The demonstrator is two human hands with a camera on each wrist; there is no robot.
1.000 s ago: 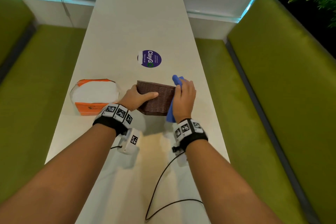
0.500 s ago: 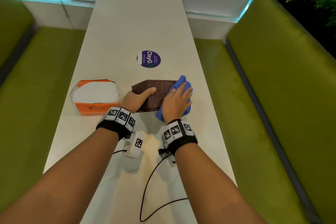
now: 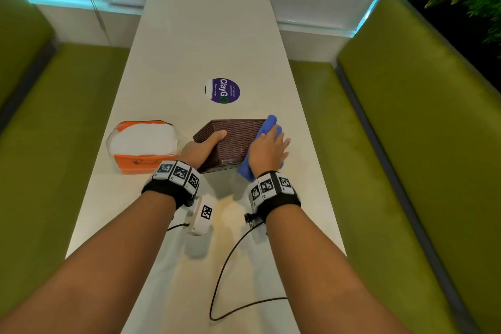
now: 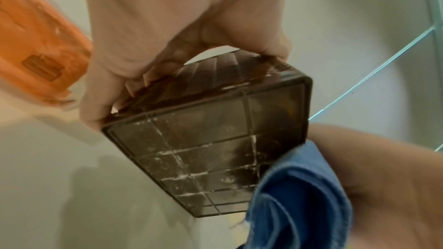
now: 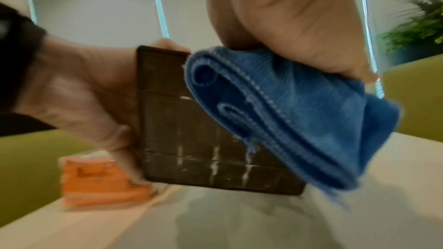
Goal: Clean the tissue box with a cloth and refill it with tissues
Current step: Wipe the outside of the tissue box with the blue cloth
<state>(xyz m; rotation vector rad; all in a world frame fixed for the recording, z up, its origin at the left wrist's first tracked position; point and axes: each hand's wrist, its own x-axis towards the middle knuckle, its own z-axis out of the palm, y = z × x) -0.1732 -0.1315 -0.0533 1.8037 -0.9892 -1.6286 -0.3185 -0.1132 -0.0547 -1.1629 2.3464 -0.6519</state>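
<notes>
The brown woven tissue box (image 3: 230,141) is held tilted above the table by my left hand (image 3: 203,146), thumb on its upper face and fingers round its left edge. My right hand (image 3: 268,150) presses a folded blue cloth (image 3: 267,127) flat against the box's right side, fingers spread. The left wrist view shows the box's gridded underside (image 4: 210,139) with white streaks, my left hand (image 4: 167,54) gripping its edge and the cloth (image 4: 294,196) at the lower corner. In the right wrist view the cloth (image 5: 287,111) covers part of the box's underside (image 5: 187,139).
An orange pack of white tissues (image 3: 143,144) lies on the table left of the box. A purple round sticker (image 3: 222,90) is on the white table (image 3: 203,35) beyond. Green benches (image 3: 406,144) flank both sides. A black cable (image 3: 225,279) trails near the front edge.
The box has turned in my left hand, showing its woven side. My right hand has slid along the right side with the cloth, and its fingers have spread flat.
</notes>
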